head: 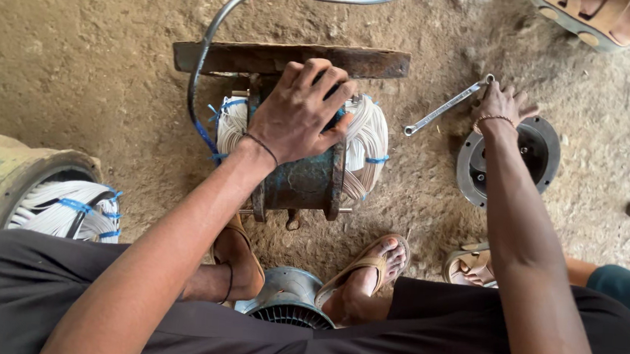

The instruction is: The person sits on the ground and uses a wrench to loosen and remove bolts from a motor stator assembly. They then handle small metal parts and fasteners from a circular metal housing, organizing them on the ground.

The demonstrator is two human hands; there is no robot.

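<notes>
My left hand (299,108) rests palm-down on top of a blue-grey motor stator (301,180), fingers curled over its far edge. White windings (366,140) tied with blue cord bulge from both ends of the stator. A rusty metal bar (264,57) lies behind it. My right hand (500,103) reaches out to the dirt floor, fingertips on the end of a silver spanner (446,106) that lies slanted. Just below that hand lies a round grey end cover (530,153).
A second wound stator in a greenish housing (36,192) lies at the left. A fan cover (286,302) sits between my sandalled feet. A grey cable (219,19) arcs from the stator. Another person's sandalled feet show top right (605,16) and right (473,264).
</notes>
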